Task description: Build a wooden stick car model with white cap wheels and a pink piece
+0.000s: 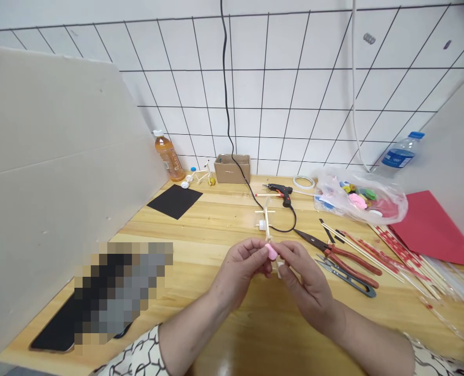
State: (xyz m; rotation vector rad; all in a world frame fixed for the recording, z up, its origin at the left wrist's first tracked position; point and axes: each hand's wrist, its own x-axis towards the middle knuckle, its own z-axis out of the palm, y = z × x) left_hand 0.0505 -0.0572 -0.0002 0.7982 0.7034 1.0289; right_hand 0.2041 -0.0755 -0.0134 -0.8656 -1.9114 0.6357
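Note:
Close together over the table's middle, my two hands meet at a pink bottle cap (271,251). My left hand (244,263) pinches the cap from the left with thumb and fingers. From the other side, my right hand (308,282) closes its fingertips at the cap and a thin stick beside it. A small frame of pale wooden sticks (267,224) reaches away from my fingers, with a crossbar near its far end and a white cap (262,225) at its left. Another small white piece shows below, partly hidden by my right fingers.
Pliers (341,256), thread snips (351,277) and bundled sticks (407,256) lie at right. Behind are a glue gun (281,190), tape roll (304,181), bag of caps (360,201), cardboard box (232,169) and stick model (202,176). Black card (176,201) and a phone lie left.

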